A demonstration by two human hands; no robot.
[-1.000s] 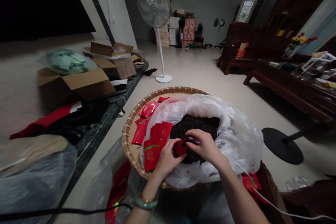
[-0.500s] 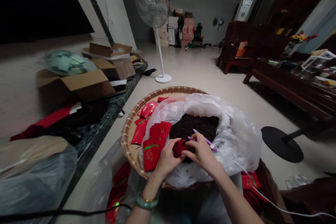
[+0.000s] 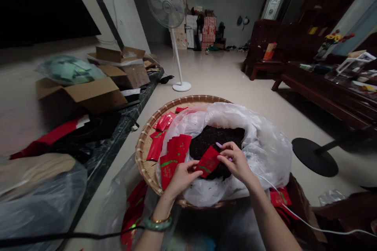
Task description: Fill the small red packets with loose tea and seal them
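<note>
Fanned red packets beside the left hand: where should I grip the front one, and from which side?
Probably pinch the front packet by its exposed left edge, coming from the left: the other packets fan out behind it, and the left hand crowds its right.

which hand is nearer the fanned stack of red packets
Left. The left hand is at the lower right edge of the fanned stack; the right hand is farther right, on the far side of the single packet.

forearms point(image 3: 265, 208) angled inward, left grip point(image 3: 183, 176) pinching between thumb and fingers, right grip point(image 3: 238, 163) curled
</note>
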